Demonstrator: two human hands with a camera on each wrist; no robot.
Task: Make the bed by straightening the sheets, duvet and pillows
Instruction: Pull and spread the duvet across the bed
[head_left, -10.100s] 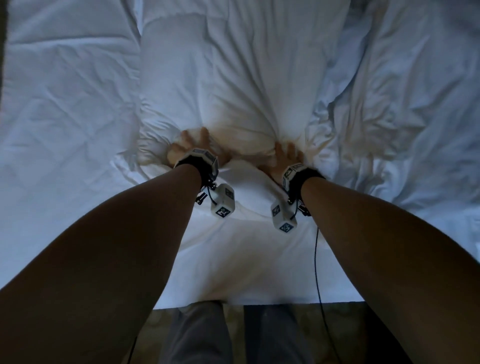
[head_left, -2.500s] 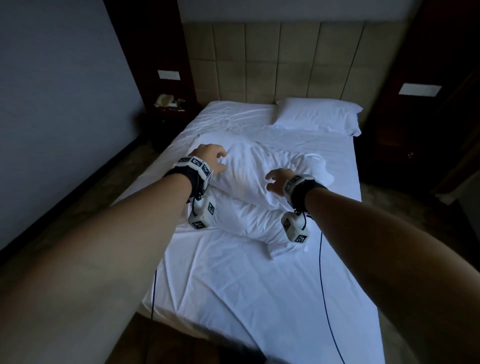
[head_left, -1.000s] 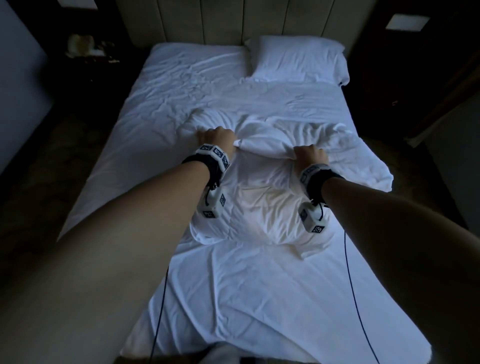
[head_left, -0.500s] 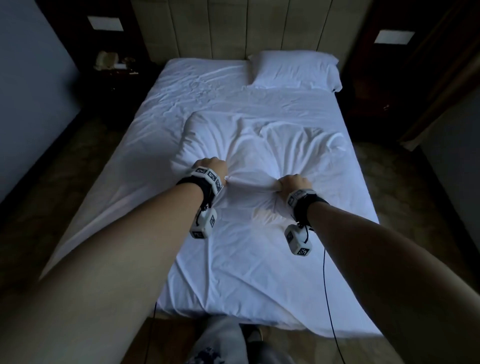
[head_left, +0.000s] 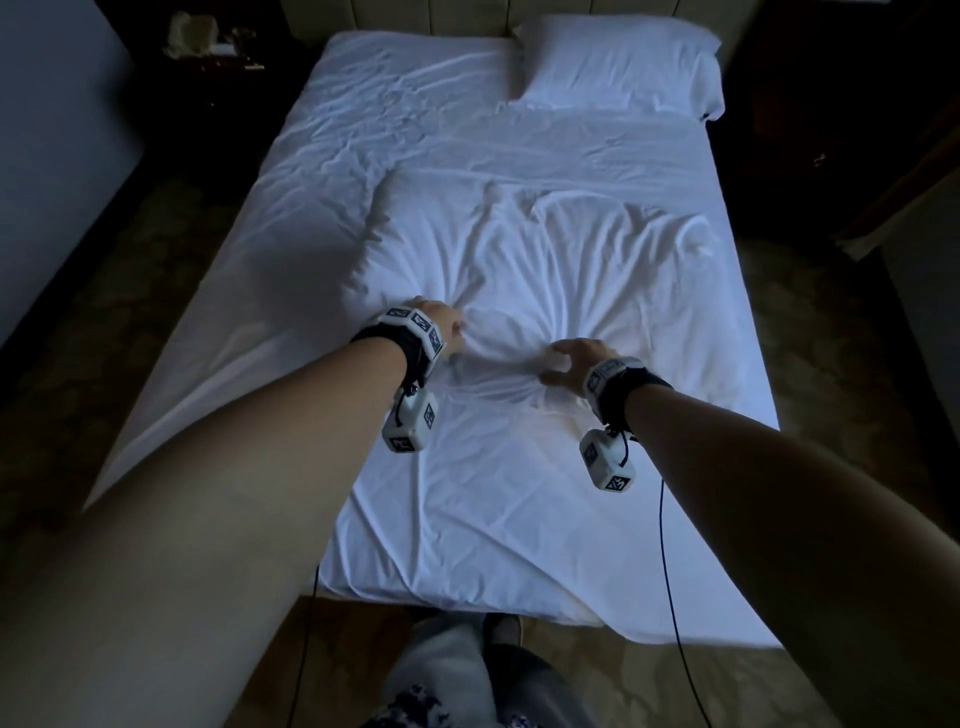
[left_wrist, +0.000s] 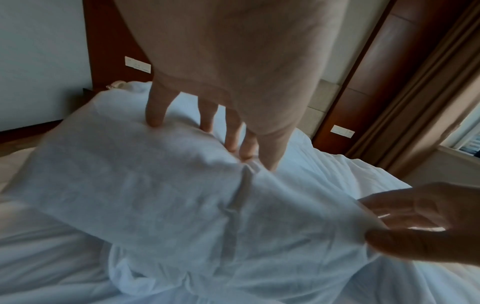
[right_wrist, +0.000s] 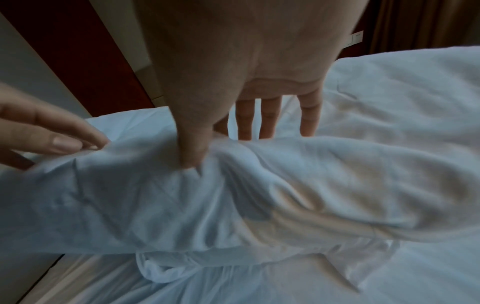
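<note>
The duvet (head_left: 545, 291) lies crumpled over the middle and right of the bed, its near edge hanging past the foot (head_left: 519, 597); bare sheet (head_left: 363, 135) shows on the left and toward the head, where one pillow (head_left: 618, 62) sits at the right corner. Carpet runs along both sides of the bed. Both arms reach out from the foot. The left hand (head_left: 439, 325) rests fingers-down on a raised fold (left_wrist: 182, 185) of duvet, fingers straight and spread, pressing rather than gripping. The right hand (head_left: 574, 364) hovers at the fold's other end, fingers extended, its thumb (right_wrist: 192, 152) pressed into the cloth. A dark nightstand (head_left: 218, 67) stands beside the headboard (head_left: 415, 15).
</note>
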